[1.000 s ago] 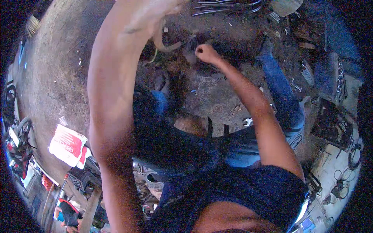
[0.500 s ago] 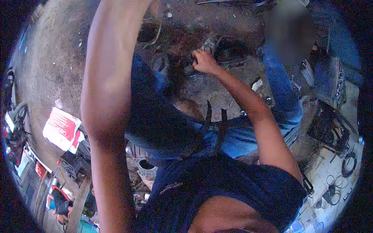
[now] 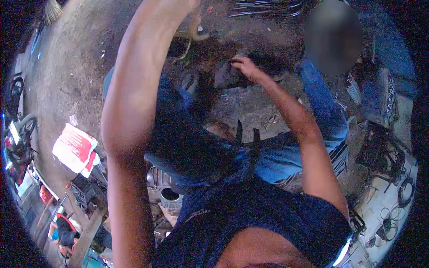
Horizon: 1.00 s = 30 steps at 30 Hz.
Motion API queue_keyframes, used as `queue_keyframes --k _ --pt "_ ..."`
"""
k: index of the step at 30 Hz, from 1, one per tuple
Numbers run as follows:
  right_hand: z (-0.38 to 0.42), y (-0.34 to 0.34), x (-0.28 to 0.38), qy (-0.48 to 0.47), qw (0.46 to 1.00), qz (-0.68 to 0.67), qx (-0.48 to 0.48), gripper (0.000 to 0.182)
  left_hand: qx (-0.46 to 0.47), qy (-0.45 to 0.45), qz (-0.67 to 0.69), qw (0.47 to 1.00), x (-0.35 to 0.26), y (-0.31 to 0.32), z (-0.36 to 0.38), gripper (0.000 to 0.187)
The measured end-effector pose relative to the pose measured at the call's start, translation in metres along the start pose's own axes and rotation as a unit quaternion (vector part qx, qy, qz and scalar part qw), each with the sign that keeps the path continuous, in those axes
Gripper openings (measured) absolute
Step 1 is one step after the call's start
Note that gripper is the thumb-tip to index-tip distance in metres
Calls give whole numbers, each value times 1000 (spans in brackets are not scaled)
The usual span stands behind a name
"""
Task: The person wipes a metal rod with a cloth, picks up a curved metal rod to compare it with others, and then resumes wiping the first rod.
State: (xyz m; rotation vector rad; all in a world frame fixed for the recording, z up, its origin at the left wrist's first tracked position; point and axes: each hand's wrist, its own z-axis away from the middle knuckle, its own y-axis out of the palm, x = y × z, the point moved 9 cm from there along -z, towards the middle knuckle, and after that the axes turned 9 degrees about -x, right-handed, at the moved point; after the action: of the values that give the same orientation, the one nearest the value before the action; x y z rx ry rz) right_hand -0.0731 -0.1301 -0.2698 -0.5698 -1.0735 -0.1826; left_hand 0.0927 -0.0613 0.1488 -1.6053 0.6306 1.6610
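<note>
My right hand (image 3: 248,68) is over the dark, dirty floor near the upper middle, with its fingers stretched out and slightly apart. I see nothing held in it. Just beside its fingertips is a dark greyish lump (image 3: 227,74), too dim to name. My left forearm (image 3: 138,80) rises large and close to the camera on the left. Its hand lies beyond the top edge, so whatever it holds is hidden. A pale curved strip (image 3: 187,51) lies on the ground between the two arms. My jeans-clad legs (image 3: 277,163) are bent in front of me.
Metal rods (image 3: 266,8) lie at the top. A red and white bag or box (image 3: 73,149) is at left, and a metal casting (image 3: 170,196) by my left arm. Cables (image 3: 389,223) lie at lower right. Another person (image 3: 67,239) is at lower left; a motorcycle (image 3: 20,143) stands at the left edge.
My right hand has come away from a grey object it was touching and its fingers have opened out. The left forearm has swung slightly right, and the view has shifted.
</note>
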Motion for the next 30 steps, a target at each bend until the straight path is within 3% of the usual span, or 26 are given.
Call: queue_keyframes --k 2,3,6,8,9,10,11,12,13,14,16,17,18,20,21,23,25,28,29,30 --pt "16 -53 44 92 988 -62 -109 43 -15 -2 6 1000 11 0 1 24" --pt "11 -62 51 113 980 -158 -37 54 -17 -2 13 1000 12 1 2 24" --pt "48 -109 129 128 958 -240 -92 54 -25 -4 31 999 25 8 -1 24" --pt "50 -147 151 -53 983 -138 -109 51 -10 -13 34 999 25 15 4 24" --pt "76 -166 187 -260 936 153 -182 47 30 -34 -11 999 25 19 6 24" --pt "88 -168 203 -351 864 299 -203 45 34 -21 -15 999 17 20 9 24" --pt "101 -171 214 -431 755 427 -248 43 39 -40 8 998 16 22 14 21" --pt "70 -200 184 -325 914 116 -213 41 45 -60 29 997 17 24 19 22" --pt "62 -207 181 -264 948 -48 -172 40 47 -47 20 998 15 26 22 22" --pt "65 -210 193 -198 944 -219 -148 39 43 -59 31 997 18 27 23 22" --pt "91 -220 217 -114 946 -208 -222 34 43 -57 24 997 20 28 25 23" --pt "91 -223 219 -124 940 -221 -229 34 71 -84 65 992 26 33 30 24" --pt "99 -236 227 -175 930 -103 -307 33 98 -115 108 983 33 38 34 24" --pt "100 -241 228 -217 898 11 -382 32 85 -123 111 983 42 41 35 25" --pt "111 -234 247 -361 816 113 -436 30 68 -135 125 981 49 40 35 25" --pt "134 -211 270 -483 703 212 -477 28 52 -136 117 982 53 43 40 27" --pt "132 -212 288 -327 832 -58 -444 22 17 -118 95 988 63 43 41 32" --pt "136 -193 302 -288 840 -42 -458 17 37 -118 103 987 77 58 41 32" --pt "139 -184 312 -346 802 -30 -485 19 46 -133 109 984 78 63 44 31" --pt "137 -174 315 -345 813 2 -469 19 49 -137 110 983 80 68 47 31"
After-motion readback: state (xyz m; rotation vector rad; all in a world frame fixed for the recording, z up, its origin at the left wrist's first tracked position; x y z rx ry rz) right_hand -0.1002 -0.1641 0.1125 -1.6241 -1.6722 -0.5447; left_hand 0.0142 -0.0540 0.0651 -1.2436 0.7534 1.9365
